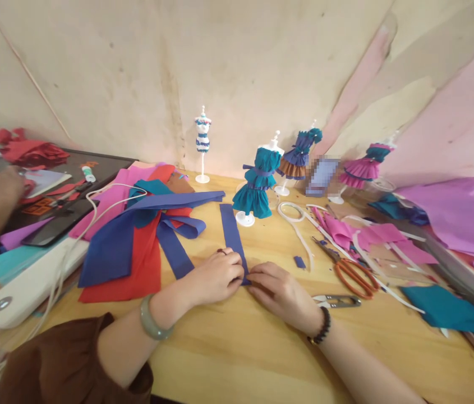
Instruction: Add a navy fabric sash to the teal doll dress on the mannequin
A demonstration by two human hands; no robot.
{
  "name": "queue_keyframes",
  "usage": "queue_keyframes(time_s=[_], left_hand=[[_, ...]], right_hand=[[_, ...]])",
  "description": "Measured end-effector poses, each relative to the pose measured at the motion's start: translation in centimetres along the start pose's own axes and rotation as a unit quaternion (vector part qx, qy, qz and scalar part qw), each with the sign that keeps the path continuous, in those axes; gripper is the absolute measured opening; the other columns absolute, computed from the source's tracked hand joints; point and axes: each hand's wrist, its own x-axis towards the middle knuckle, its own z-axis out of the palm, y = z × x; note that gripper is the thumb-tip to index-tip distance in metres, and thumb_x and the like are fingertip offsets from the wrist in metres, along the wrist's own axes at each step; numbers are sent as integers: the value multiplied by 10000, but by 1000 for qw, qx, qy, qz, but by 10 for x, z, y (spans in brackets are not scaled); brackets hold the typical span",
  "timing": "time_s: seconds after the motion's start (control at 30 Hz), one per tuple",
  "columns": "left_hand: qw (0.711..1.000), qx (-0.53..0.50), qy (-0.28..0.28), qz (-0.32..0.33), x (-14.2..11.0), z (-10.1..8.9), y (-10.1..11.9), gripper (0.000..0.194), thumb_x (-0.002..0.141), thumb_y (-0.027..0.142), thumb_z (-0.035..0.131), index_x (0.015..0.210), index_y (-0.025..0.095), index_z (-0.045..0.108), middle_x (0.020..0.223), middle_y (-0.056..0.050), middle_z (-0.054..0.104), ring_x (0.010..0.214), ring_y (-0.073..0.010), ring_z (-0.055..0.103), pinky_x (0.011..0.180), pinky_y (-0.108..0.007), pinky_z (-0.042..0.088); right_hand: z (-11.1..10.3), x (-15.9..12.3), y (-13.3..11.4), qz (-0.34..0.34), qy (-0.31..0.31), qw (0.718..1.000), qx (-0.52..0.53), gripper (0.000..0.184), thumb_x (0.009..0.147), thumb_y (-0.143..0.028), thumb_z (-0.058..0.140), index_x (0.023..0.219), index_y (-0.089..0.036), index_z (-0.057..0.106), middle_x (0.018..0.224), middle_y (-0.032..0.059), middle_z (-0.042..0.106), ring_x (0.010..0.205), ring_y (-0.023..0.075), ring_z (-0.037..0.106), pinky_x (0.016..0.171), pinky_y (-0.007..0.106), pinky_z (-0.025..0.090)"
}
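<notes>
A narrow dark blue paper strip (pixel 233 227) lies lengthwise on the wooden table, its near end between my two hands. My left hand (pixel 220 274), with a ring and a pale green bangle, has its fingers curled in at the strip's left edge. From the right, my right hand (pixel 276 289), wearing a dark beaded bracelet, pinches the near end. More blue strips (pixel 178 249) trail out from a pile of blue and red sheets (pixel 146 264) left of my hands. Just beyond the strip stands a small dress form in a teal ruffled dress (pixel 257 182).
Orange-handled scissors (pixel 357 278), small thread snips (pixel 337 301) and a roll of white tape (pixel 291 212) lie to the right among pink scraps (pixel 371 235). Several small dress forms line the wall. At left are a white power strip (pixel 30 280) and another person's hand (pixel 1 191).
</notes>
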Motion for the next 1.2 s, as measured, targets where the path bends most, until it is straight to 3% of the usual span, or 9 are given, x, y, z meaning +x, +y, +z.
queue_keyframes(time_s=[0.17, 0.37, 0.5, 0.67, 0.87, 1.1, 1.2], left_hand=[[1000, -20, 0, -13, 1, -2, -2, 193, 905, 215, 490, 810, 172, 652, 915, -46, 613, 907, -180, 569, 843, -313, 422], [999, -40, -7, -7, -1, -5, -1, 132, 873, 245, 543, 832, 178, 650, 933, -40, 611, 908, -181, 576, 847, -321, 428], [999, -39, -11, -9, -2, -5, -1, 161, 833, 338, 619, 868, 183, 651, 958, -42, 609, 939, -203, 569, 866, -335, 429], [1000, -29, 4, -6, -2, 1, -4, 108, 835, 168, 533, 796, 187, 633, 942, -33, 610, 925, -184, 568, 853, -319, 424], [999, -31, 7, -10, -2, 1, -4, 125, 825, 154, 506, 773, 185, 615, 910, -28, 619, 909, -182, 575, 842, -319, 427], [999, -33, -11, -17, -1, -6, -2, 125, 820, 143, 507, 767, 184, 613, 908, -24, 623, 893, -178, 587, 840, -321, 428], [998, -49, -17, -24, -1, -9, -1, 101, 836, 270, 571, 807, 188, 623, 912, -25, 621, 899, -191, 583, 842, -333, 433]], right_hand=[[0, 3, -2, -29, -11, 997, -67, 165, 923, -203, 531, 994, -178, 678, 950, 103, 677, 891, 213, 625, 782, 370, 553], [2, 6, -4, -77, -64, 980, -173, 244, 955, -144, 435, 858, -135, 659, 834, 101, 653, 768, 203, 567, 698, 363, 535], [4, 8, -5, -58, -43, 988, -139, 216, 950, -134, 439, 864, -137, 637, 868, 109, 657, 810, 204, 587, 733, 363, 541], [3, 8, -5, -8, -20, 997, -77, 187, 939, -137, 449, 885, -180, 623, 863, 85, 667, 822, 200, 617, 741, 362, 546], [0, 6, -7, 0, -30, 998, -62, 156, 907, -199, 541, 1044, -181, 615, 979, 104, 671, 904, 227, 624, 791, 398, 547], [8, 7, -3, 7, -16, 997, -69, 184, 938, -169, 474, 895, -181, 652, 849, 78, 642, 788, 192, 603, 710, 345, 540], [9, 6, 0, 26, -9, 999, -38, 163, 923, -156, 499, 886, -189, 655, 850, 68, 642, 786, 180, 612, 713, 324, 539]])
